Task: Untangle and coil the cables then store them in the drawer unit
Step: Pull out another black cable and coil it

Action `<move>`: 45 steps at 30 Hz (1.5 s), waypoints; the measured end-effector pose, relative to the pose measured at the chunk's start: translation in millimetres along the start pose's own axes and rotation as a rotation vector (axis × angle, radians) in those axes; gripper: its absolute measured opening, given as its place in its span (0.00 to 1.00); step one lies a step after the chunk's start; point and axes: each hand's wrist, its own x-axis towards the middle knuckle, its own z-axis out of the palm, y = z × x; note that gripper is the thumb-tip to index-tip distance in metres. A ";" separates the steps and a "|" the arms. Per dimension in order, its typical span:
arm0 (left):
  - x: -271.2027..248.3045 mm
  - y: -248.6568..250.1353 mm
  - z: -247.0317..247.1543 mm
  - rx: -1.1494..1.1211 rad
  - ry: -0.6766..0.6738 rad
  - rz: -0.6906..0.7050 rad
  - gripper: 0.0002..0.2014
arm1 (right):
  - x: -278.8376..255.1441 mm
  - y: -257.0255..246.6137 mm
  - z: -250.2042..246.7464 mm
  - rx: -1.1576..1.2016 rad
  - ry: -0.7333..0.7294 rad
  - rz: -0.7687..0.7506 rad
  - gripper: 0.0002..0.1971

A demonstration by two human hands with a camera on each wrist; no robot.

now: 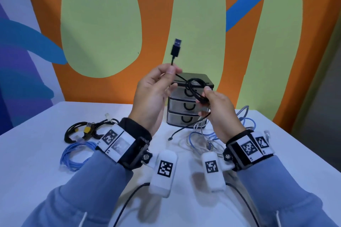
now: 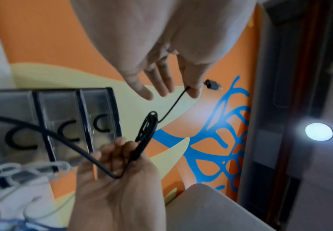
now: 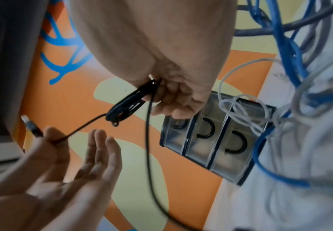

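Observation:
I hold a thin black USB cable in the air in front of the drawer unit [image 1: 190, 114]. My left hand [image 1: 170, 73] pinches the cable just below its USB plug [image 1: 176, 47], which points up; its other fingers are spread out straight. My right hand [image 1: 205, 96] grips a small coil of the same cable [image 1: 193, 86] between thumb and fingers. The loose tail [image 1: 186, 127] hangs from the coil down to the table. In the left wrist view the pinch [image 2: 189, 89] and the coil [image 2: 149, 125] show; in the right wrist view the coil [image 3: 129, 107] and the plug [image 3: 31, 125].
The small three-drawer unit [image 3: 211, 140] stands shut at the back of the white table [image 1: 46, 153]. A tangle of white, grey and blue cables [image 1: 210, 138] lies right of centre. A coiled blue cable [image 1: 75, 155] and a black bundle [image 1: 81, 129] lie on the left.

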 end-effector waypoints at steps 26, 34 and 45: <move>-15.2 -7.1 6.8 0.663 -0.399 0.187 0.05 | -12.0 -13.5 -0.2 0.757 -0.282 0.187 0.22; -13.2 -15.5 7.1 0.791 -0.095 0.266 0.13 | -28.3 -13.8 16.7 0.650 -0.361 0.162 0.18; -6.0 -10.3 -2.3 0.920 0.037 0.278 0.06 | -31.5 -17.5 23.5 0.286 -0.126 -0.057 0.24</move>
